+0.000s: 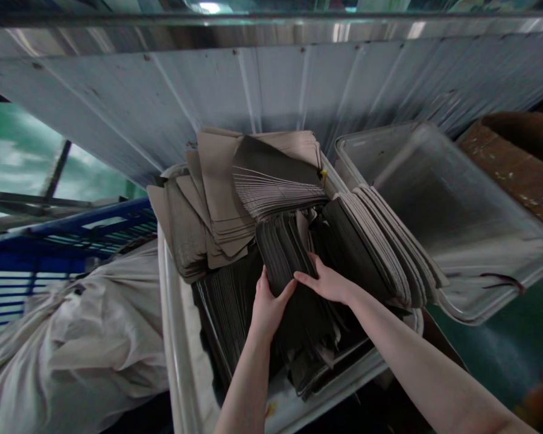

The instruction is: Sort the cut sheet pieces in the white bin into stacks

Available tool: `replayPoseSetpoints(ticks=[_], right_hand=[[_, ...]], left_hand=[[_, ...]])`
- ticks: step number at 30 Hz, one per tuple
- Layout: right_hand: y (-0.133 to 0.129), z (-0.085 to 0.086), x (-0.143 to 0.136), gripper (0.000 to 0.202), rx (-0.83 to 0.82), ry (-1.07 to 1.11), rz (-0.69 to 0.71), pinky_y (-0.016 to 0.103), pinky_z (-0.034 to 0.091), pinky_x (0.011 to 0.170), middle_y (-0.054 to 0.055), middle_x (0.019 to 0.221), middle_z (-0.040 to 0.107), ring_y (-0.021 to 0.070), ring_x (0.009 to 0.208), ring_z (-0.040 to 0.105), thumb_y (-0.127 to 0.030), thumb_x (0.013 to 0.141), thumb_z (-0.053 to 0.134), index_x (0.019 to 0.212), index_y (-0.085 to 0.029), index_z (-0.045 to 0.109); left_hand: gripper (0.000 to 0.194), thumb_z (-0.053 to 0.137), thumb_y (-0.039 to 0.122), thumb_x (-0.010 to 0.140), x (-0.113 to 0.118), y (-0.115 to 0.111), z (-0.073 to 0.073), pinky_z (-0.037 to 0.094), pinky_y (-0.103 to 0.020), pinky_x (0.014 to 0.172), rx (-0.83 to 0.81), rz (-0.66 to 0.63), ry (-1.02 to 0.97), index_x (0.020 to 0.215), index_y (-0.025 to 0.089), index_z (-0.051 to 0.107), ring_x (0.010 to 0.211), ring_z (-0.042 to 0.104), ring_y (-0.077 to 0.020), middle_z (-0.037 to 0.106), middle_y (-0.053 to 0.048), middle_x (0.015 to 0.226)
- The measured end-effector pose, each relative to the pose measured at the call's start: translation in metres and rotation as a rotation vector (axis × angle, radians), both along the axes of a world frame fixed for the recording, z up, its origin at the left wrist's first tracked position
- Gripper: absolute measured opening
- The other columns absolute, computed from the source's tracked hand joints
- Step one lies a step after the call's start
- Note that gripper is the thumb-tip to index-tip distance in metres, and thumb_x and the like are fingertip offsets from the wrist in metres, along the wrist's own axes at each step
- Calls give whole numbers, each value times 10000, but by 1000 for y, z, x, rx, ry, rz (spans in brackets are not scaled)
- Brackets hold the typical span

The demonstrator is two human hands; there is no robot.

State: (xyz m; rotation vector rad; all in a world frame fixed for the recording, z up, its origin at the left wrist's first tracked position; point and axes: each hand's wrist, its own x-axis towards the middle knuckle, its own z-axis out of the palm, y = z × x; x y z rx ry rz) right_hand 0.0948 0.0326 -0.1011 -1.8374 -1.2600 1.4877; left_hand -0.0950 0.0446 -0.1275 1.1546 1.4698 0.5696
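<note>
A white plastic bin [176,343] is packed with stacks of thin, flexible grey and black sheets with rounded corners; their material I cannot make out. My left hand [268,306] and my right hand [328,282] are on opposite sides of a bundle of dark sheets [280,250] in the middle, thumbs nearly meeting on top. The fingertips at the sides are partly hidden. Left of my hands stands a row of black sheets [228,307] on edge. Grey-edged sheets [380,247] lean over the bin's right side. Behind lie a fanned dark stack [276,175] and beige-grey sheets [224,193].
A translucent plastic tub [434,211] stands to the right, with a worn brown container [516,163] beyond it. A blue crate [72,241] and a crumpled pale cloth [90,343] are at left. A ribbed metal panel [208,90] runs across the back.
</note>
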Motion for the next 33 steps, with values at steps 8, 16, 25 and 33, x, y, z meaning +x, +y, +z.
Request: replayPoseSetpoints(ticks=[8,16,25,33], right_hand=[[3,-7,13,916,25,43,-50,404,412,1003,107,1291,548,222,1144,552,-560,703,669,1425,-213,225],[-2,-10,1,1001,59,-118,-67,422,427,977,120,1269,550,256,1139,546,-599,620,709,1412,-202,243],[11,0,-14,1219,114,-417,0,500,404,969,204,1427,352,360,1232,454,-667,602,674,1471,-208,-47],[10,-7,-21,1278,123,-483,38,523,423,933,200,1445,320,395,1202,474,-648,570,703,1460,-244,-120]], left_hand=[[817,640,431,773,8,-19,-14,382,-329,1046,-116,29,-354,1446,249,214,1277,436,-200,393,-78,1447],[754,630,445,778,-7,-29,-17,413,-357,1019,-228,49,-447,1424,275,281,1237,479,-202,485,-68,1380],[631,611,463,783,-10,-31,-22,406,-364,1011,-99,55,-310,1328,186,454,1174,530,-221,542,-107,1316],[548,627,420,782,-17,-22,-20,431,-364,990,-200,54,-419,1266,192,514,1141,555,-215,597,-83,1250]])
